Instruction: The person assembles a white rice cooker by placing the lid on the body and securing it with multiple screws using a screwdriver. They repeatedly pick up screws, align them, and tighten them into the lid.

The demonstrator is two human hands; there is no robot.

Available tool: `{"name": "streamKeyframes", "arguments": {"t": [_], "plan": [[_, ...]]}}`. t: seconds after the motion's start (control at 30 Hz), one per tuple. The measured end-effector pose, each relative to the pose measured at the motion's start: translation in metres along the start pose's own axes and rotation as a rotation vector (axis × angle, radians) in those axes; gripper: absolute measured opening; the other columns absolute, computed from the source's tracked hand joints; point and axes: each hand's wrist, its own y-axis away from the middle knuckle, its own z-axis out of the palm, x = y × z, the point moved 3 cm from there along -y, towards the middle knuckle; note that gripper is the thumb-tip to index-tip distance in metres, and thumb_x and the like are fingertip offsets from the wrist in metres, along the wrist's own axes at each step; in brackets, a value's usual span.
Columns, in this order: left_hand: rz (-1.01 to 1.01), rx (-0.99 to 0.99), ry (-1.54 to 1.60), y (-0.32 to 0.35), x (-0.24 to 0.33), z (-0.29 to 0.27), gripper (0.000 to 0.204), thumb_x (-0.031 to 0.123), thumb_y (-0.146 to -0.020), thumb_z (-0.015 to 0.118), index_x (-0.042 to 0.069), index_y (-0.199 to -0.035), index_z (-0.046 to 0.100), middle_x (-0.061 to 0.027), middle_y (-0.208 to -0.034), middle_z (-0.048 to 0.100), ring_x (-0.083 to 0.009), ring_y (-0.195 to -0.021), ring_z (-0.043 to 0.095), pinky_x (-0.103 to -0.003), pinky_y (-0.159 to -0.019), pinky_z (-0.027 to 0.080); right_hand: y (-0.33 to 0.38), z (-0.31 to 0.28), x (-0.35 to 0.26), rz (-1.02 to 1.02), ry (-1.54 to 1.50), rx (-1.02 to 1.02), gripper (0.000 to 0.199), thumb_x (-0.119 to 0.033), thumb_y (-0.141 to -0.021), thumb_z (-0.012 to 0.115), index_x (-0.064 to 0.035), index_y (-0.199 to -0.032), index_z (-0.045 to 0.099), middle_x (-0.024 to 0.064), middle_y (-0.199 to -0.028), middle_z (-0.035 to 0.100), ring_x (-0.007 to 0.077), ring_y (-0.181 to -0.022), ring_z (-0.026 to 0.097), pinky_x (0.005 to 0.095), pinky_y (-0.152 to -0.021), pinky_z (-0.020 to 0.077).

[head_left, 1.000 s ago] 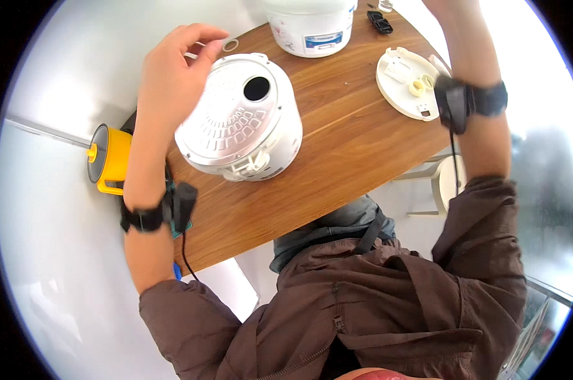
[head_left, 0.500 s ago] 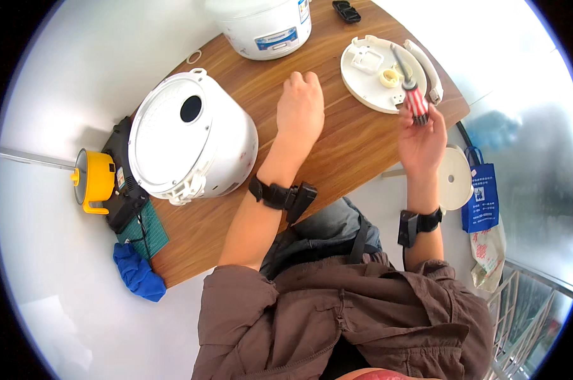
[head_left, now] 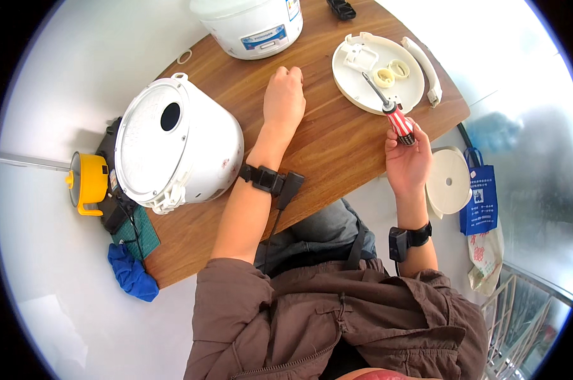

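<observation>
Right of centre, the right hand (head_left: 409, 158) grasps the red-and-white handle of a screwdriver (head_left: 398, 121), shaft angling up and left across the round white cover (head_left: 355, 85) at upper right! Upper centre, the left hand (head_left: 284, 100) is curled closed, contents impossible to tell, and the white cooker (head_left: 201, 139) sits on the wooden table (head_left: 327, 142), left of centre.

A wooden table (head_left: 327, 136) bears a white cooker (head_left: 204, 149), round cover (head_left: 351, 81), curved handle (head_left: 428, 69).
</observation>
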Motion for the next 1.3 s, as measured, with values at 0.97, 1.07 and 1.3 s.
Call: {"name": "streamKeyframes", "arguments": {"t": [0.97, 1.07, 1.3], "plan": [[0.110, 0.200, 1.148, 0.073, 0.038, -0.104, 0.031, -0.010, -0.089, 0.074, 0.001, -0.115, 0.061, -0.0129, -0.103, 0.075, -0.0191, -0.098, 0.074, -0.028, -0.084, 0.061, 0.018, 0.042, -0.001, -0.217, 0.321, -0.142, 0.019, -0.018, -0.105, 0.052, -0.0041, -0.117, 0.054, 0.0140, -0.110, 0.068, 0.0192, -0.088, 0.069, 0.0289, -0.070, 0.0559], [0.178, 0.231, 1.164, 0.080, 0.033, -0.112, 0.033, -0.011, -0.088, 0.074, 0.000, -0.116, 0.060, -0.0140, -0.104, 0.075, -0.0199, -0.099, 0.074, -0.028, -0.084, 0.061, 0.022, 0.049, 0.002, -0.211, 0.332, -0.153, 0.020, -0.019, -0.105, 0.052, -0.0047, -0.118, 0.054, 0.0137, -0.113, 0.068, 0.0184, -0.088, 0.068, 0.0280, -0.070, 0.0553], [0.235, 0.338, 1.000, 0.098, 0.028, -0.132, 0.020, -0.007, -0.086, 0.077, 0.002, -0.103, 0.069, -0.0083, -0.099, 0.075, -0.0179, -0.090, 0.075, -0.028, -0.077, 0.060, 0.033, 0.062, 0.006, -0.266, 0.444, -0.208, 0.025, -0.019, -0.103, 0.052, -0.0016, -0.120, 0.052, 0.0177, -0.115, 0.066, 0.0208, -0.091, 0.068, 0.0307, -0.072, 0.0556]]}}
